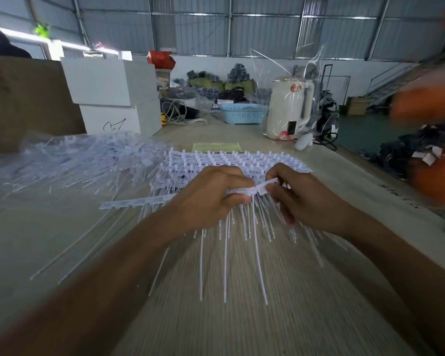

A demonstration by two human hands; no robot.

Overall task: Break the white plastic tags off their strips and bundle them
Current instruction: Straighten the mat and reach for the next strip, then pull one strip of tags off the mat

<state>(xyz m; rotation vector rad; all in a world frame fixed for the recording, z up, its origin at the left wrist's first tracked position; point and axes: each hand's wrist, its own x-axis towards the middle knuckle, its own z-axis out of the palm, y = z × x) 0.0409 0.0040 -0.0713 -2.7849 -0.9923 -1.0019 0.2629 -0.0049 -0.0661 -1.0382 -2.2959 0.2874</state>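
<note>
A strip of white tags (242, 191) is being held just above the table, at the centre of the frame, with its long axis running left to right across the picture and its thin tails hanging down toward the lower edge. The left hand (211, 199) is being kept curled over the strip's left and middle part, fingers wrapped round it. At the strip's right end, a single tag head (267, 185) is being pinched between thumb and fingers of the right hand (296, 194), which is the nearer hand to that end tag. The two hands are almost touching, so the break is judged to be turning on the short joint between them, with the tag being bent away to the right.

Behind the hands, in the middle of the frame, a stack of unbroken strips (231, 160) is lying on the pale wood-grain table (242, 317); another strip (136, 201) is lying to the left of centre. A loose heap of clear plastic waste (70, 158) is spread at the left.

Further back, white boxes (111, 96) are being stored at upper left, a blue basket (243, 113) and a bagged white kettle (288, 109) right of centre, all under a corrugated metal wall
</note>
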